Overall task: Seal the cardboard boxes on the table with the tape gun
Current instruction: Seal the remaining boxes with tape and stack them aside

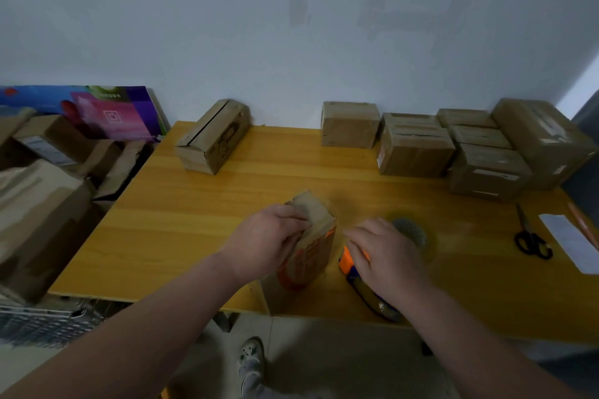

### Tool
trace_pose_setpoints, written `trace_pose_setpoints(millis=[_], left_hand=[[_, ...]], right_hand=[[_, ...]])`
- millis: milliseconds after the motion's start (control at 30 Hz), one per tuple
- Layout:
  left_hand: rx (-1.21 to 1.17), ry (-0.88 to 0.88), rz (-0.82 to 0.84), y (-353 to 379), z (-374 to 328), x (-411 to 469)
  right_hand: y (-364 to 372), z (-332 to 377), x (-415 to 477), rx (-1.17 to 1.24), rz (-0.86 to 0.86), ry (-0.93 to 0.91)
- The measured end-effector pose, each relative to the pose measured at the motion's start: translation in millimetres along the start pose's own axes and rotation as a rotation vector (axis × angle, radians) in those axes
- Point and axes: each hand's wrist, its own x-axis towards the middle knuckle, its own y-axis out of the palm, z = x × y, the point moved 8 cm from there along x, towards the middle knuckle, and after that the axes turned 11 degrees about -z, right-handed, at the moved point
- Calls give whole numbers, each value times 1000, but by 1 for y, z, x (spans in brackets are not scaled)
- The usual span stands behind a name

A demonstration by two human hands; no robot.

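Observation:
A small cardboard box [316, 246] with orange print stands upright near the front edge of the yellow wooden table [181, 223]. My left hand [265, 241] grips its top left side, fingers curled over the flap. Just to the right lies the tape gun [356, 272], orange and blue, with its clear tape roll [410, 232] behind it. My right hand [385, 251] rests on top of the tape gun, fingers reaching over the orange part; I cannot tell whether they curl round it.
One box [212, 134] lies at the back left of the table. Several more boxes [453, 146] are stacked at the back right. Black scissors [531, 240] and a white paper strip [570, 241] lie at the right. A pile of cardboard [45, 191] stands beside the table's left edge.

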Motion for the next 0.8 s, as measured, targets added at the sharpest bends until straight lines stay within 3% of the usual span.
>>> trace_pose_setpoints(millis=[100,267,700,800], left_hand=[[-21,-7,-3,0,0,0],[-43,-13,-11,0,1,0],[-46,21,-12,3,-2,1],[-42,28,-20,1,-3,1]], right_hand=[[7,10,-8,-46,8,-120],[14,14,-7,-65,0,-129],[17,15,15,-32,-12,-43],[11,11,23,-3,-85,25]])
